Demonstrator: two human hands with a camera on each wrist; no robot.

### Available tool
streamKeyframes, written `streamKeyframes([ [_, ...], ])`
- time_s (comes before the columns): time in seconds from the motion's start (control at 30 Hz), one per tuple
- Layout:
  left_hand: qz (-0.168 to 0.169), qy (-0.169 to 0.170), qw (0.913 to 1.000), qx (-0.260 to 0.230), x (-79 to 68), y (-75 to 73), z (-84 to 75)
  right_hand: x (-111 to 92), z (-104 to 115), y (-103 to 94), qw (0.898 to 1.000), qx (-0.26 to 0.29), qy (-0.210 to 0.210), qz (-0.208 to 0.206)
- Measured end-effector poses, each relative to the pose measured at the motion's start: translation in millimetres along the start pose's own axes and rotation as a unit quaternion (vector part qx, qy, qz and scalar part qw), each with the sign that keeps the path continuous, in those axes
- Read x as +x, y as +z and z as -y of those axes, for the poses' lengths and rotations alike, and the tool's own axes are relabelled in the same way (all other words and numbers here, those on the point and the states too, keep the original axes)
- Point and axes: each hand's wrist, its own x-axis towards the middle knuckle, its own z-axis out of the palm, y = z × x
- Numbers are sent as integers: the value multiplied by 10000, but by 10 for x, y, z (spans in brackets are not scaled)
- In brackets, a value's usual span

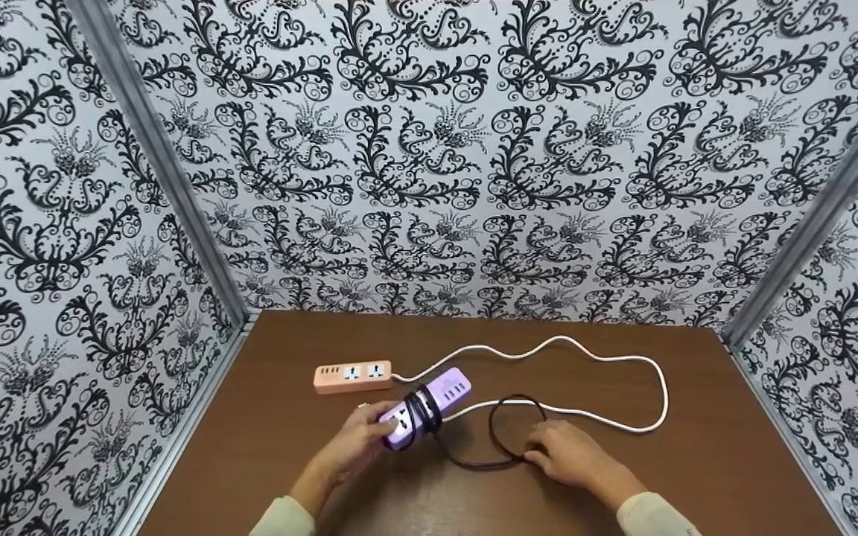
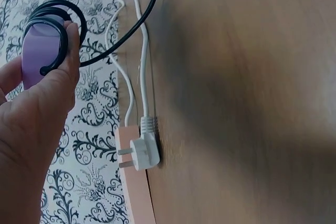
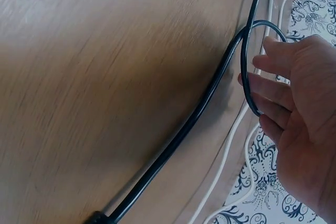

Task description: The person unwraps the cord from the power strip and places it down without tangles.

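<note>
My left hand (image 1: 358,439) grips the lower end of a purple power strip (image 1: 453,387), holding it tilted above the table. Several turns of black power cable (image 1: 423,411) wrap round its middle. From there the cable sags to the right and forms a loose loop beside my right hand (image 1: 567,450). In the right wrist view this black cable (image 3: 245,59) runs across my spread, mostly straight fingers and partly behind them. A dark end piece (image 3: 98,217), cut off by the frame, sits at the lower left.
An orange power strip (image 1: 354,377) lies at the back left of the brown table (image 1: 623,506). Its white cable (image 1: 663,394) makes a wide loop behind my hands. A white plug (image 2: 144,153) lies by the orange strip in the left wrist view. Patterned walls (image 1: 429,186) enclose the table.
</note>
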Motion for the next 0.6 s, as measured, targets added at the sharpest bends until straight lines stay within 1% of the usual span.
streamKeyframes([
  [0.17, -82, -57, 9999, -22, -5, 64, 4, 47, 70, -9, 9999, 126, 22, -59],
  [0.27, 3, -75, 9998, -188, 12, 82, -6, 88, 131, -12, 9996, 200, -13, -182],
  [0.33, 58, -34, 9999, -94, 27, 86, -33, 124, 174, 5, 9994, 215, -9, -288],
  [0.43, 189, 58, 9998, 2, 45, 117, -89, 166, 247, 62, 9979, 287, -56, -575],
  [0.5, 189, 139, 9995, 205, 50, 151, -133, 207, 303, 122, 9958, 489, -92, -765],
  [0.6, 228, 191, 9995, 133, 54, 216, -188, 304, 417, 185, 9901, 1013, -73, -964],
])
